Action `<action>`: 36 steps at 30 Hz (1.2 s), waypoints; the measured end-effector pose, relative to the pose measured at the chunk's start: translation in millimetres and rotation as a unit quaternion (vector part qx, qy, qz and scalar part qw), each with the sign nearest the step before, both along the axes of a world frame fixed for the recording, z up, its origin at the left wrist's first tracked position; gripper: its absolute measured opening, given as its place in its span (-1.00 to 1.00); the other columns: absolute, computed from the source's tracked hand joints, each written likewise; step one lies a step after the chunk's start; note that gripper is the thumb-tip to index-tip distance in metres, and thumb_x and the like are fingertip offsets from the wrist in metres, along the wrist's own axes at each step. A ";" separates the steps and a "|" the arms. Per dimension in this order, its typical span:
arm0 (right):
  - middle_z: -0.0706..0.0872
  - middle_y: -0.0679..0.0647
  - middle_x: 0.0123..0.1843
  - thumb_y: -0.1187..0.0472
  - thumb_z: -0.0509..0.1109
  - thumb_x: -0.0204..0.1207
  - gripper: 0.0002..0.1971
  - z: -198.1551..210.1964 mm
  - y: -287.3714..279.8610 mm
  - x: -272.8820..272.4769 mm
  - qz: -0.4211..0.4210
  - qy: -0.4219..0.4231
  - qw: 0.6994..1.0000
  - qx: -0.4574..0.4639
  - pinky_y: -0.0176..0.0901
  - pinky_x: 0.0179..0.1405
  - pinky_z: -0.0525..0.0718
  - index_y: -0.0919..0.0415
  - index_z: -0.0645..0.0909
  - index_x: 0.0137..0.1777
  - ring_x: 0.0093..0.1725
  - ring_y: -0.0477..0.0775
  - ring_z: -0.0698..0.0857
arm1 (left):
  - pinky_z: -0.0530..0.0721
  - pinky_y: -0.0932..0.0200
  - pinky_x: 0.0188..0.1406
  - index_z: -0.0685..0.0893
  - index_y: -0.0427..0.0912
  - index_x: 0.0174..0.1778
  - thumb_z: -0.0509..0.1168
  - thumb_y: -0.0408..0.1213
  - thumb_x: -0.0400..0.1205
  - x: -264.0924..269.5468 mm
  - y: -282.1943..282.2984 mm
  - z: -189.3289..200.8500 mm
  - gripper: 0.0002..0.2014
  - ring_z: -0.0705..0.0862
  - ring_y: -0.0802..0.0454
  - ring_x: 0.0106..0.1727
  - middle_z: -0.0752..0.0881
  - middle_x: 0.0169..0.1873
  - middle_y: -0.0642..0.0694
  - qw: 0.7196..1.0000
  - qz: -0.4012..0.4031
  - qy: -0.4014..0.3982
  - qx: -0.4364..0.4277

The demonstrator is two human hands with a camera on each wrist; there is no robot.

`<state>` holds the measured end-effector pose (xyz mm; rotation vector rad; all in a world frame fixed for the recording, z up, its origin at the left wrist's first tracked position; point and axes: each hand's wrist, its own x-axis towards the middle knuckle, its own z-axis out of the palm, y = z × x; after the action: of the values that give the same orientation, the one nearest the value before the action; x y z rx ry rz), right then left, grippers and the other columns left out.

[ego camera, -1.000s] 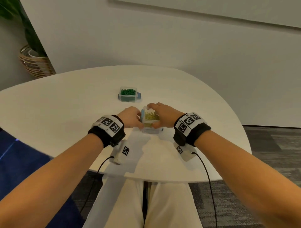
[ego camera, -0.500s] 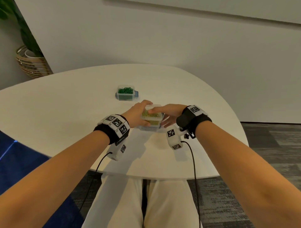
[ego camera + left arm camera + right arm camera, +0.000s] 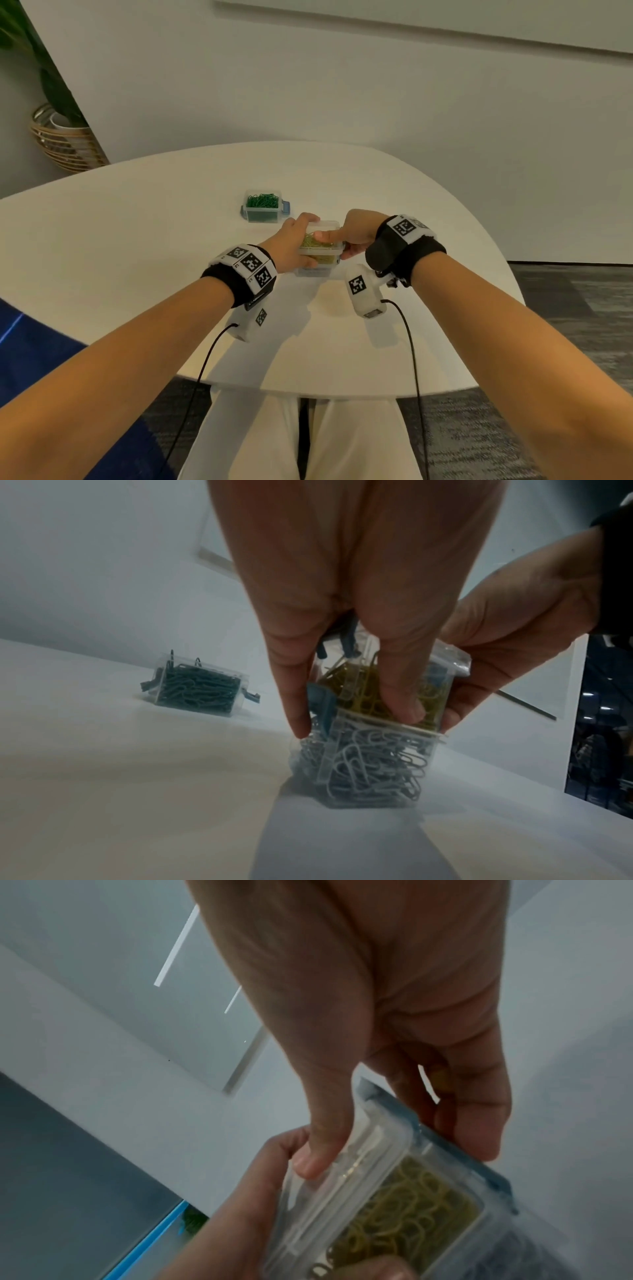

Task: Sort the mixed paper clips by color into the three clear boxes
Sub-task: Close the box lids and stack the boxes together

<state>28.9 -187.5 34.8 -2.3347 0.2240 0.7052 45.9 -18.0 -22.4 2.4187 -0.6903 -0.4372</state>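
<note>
A clear box of yellow clips (image 3: 320,245) (image 3: 387,693) (image 3: 407,1223) sits stacked on a clear box of white clips (image 3: 313,272) (image 3: 366,767) at the table's middle. My left hand (image 3: 294,245) (image 3: 346,685) grips the yellow box's left side, thumb and fingers curled round it. My right hand (image 3: 349,236) (image 3: 394,1139) holds its clear lid (image 3: 323,228) (image 3: 325,1185), thumb on top and fingers under the right edge by a blue latch (image 3: 462,1161). A third clear box with green clips (image 3: 262,205) (image 3: 198,687) stands open behind, untouched.
The white table (image 3: 137,246) has its rounded near edge just behind my wrists, with my lap below it. A plant in a wicker basket (image 3: 65,144) stands on the floor at far left. A wall lies behind the table.
The lid has come down over the yellow box. My right hand turned and its thumb now lies on the lid. The stack shifted slightly away from me.
</note>
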 end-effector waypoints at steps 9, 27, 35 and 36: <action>0.30 0.12 0.54 -0.14 0.65 0.22 0.11 -9.7 25.6 -12.4 0.217 -0.154 0.943 -0.202 0.24 0.43 0.46 -0.04 0.03 0.66 0.47 0.29 0.36 | 0.40 -0.05 0.43 0.05 -0.16 0.64 0.52 -0.37 0.43 99.2 59.8 45.1 -0.04 0.30 -0.23 0.54 0.17 0.60 -0.24 0.983 0.107 -0.022 0.145; 0.53 0.11 0.22 -0.02 0.66 0.19 -0.03 29.0 5.8 -31.8 0.163 -0.265 0.938 -0.151 -0.06 0.03 0.65 0.05 0.20 0.55 0.10 0.11 0.60 | 0.70 0.05 0.15 0.45 -0.14 0.25 0.60 -0.24 0.34 -18.7 19.0 -24.5 -0.38 0.68 -0.02 0.12 0.66 0.14 -0.06 0.992 0.076 0.062 -0.080; 0.50 0.13 0.22 -0.05 0.64 0.20 -0.03 11.8 27.7 -33.7 0.210 -0.255 0.912 -0.242 0.12 0.07 0.69 0.00 0.18 0.55 0.15 0.18 0.55 | 0.62 0.15 0.14 0.43 -0.16 0.39 0.58 -0.29 0.36 -22.7 19.2 -22.7 -0.31 0.64 0.01 0.11 0.67 0.19 -0.10 0.991 0.084 0.050 -0.088; 0.50 0.13 0.22 -0.05 0.64 0.20 -0.03 12.0 27.3 -33.1 0.209 -0.253 0.914 -0.238 0.12 0.07 0.69 0.01 0.18 0.55 0.15 0.18 0.55 | 0.62 0.14 0.15 0.44 -0.16 0.38 0.58 -0.29 0.36 -22.3 19.1 -22.4 -0.31 0.65 0.00 0.11 0.67 0.19 -0.10 0.991 0.084 0.051 -0.087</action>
<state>-4.2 -160.3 46.9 -2.9833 -0.3949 0.2157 23.6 1.1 -44.8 2.2510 -0.4572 -0.4116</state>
